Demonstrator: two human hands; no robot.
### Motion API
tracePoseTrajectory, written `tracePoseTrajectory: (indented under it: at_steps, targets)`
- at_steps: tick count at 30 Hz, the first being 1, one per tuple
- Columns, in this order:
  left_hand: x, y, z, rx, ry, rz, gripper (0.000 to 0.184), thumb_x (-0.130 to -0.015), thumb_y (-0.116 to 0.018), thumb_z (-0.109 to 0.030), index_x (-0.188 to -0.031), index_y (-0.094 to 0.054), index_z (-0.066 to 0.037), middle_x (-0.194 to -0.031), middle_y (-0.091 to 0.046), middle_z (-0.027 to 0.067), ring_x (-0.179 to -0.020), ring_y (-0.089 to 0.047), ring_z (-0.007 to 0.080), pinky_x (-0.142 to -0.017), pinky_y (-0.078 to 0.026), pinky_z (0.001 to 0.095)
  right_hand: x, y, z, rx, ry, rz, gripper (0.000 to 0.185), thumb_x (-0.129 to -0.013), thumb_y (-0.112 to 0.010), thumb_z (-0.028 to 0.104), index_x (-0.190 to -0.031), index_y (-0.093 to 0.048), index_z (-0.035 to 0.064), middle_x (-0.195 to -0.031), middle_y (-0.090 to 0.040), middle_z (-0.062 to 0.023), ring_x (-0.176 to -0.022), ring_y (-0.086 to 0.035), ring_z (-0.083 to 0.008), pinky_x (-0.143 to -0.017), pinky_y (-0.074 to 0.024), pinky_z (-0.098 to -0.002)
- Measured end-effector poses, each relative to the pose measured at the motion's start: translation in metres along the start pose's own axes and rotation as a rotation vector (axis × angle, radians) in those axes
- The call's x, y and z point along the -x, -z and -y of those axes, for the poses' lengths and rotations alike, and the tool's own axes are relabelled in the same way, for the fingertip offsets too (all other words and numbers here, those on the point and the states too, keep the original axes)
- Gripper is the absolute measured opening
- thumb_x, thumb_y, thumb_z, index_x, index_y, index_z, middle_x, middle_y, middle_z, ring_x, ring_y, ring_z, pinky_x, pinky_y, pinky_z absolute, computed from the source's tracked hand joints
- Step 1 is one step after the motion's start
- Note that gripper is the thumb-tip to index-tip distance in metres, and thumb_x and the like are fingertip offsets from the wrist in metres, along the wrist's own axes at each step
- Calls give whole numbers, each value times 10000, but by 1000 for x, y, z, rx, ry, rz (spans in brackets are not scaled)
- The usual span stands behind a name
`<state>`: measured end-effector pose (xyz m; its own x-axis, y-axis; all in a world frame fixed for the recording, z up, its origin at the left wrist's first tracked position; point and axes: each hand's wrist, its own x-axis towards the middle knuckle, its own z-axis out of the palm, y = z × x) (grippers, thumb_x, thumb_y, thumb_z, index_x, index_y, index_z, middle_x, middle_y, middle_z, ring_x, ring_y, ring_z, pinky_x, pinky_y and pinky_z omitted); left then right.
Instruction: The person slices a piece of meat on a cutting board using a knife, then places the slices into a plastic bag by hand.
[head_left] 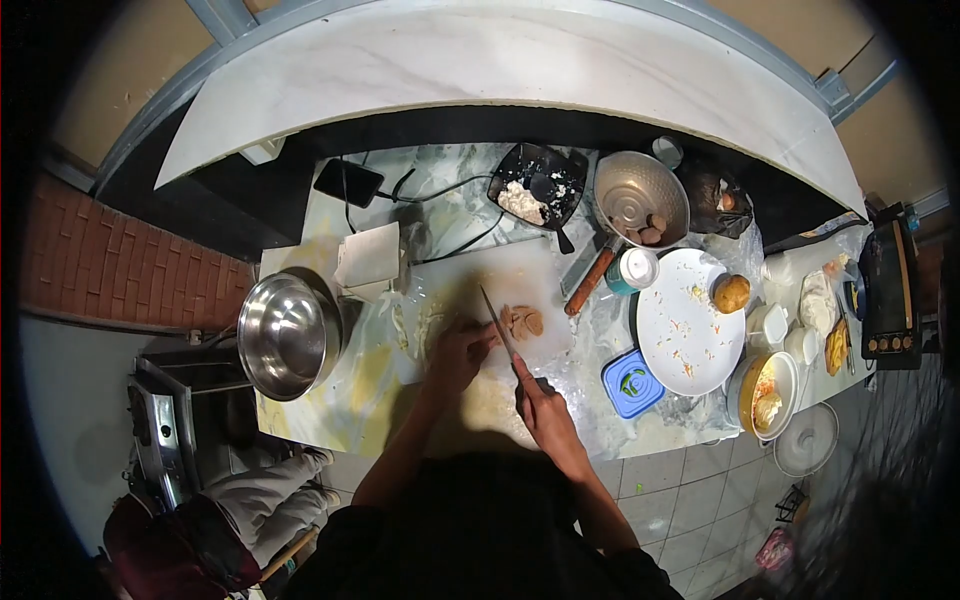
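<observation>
A kitchen knife [497, 318] is held in my right hand [546, 415], its blade pointing away from me over the white cutting board [535, 265]. Just right of the blade lies a small heap of pale brown, thin slices [522, 323]. My left hand [462, 354] is on the board left of the blade, its fingers drawn together close to the steel. What those fingers pinch, if anything, is too small to make out. Small pale scraps [428, 325] lie along the left part of the board.
A steel bowl [285, 335] and a paper-topped box [368, 260] stand left. Behind are a black dish [557, 216] with white crumbs and a saucepan [612, 185] holding brown balls. A white plate [685, 345] with a potato [731, 294] and a blue-lidded container [633, 383] sit right.
</observation>
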<state>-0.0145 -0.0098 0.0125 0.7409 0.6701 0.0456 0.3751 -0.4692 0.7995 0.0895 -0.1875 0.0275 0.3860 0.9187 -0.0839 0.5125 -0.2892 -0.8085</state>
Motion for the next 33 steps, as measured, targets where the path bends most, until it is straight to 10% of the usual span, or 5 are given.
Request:
tracePoseTrajectory:
  at_steps: [33]
  targets:
    - [3,-17,8,145,183,-78,227,-807,-694,-8,-1033,-681,-1,-942,-707,153,-860,-717,247,-801,-566,328,-3,-7,21,-108,-44,-63,686,-861,-468,-48,-1511,-291,80,-903,-591,-234,-769,-590,-408,-722,-482,-476]
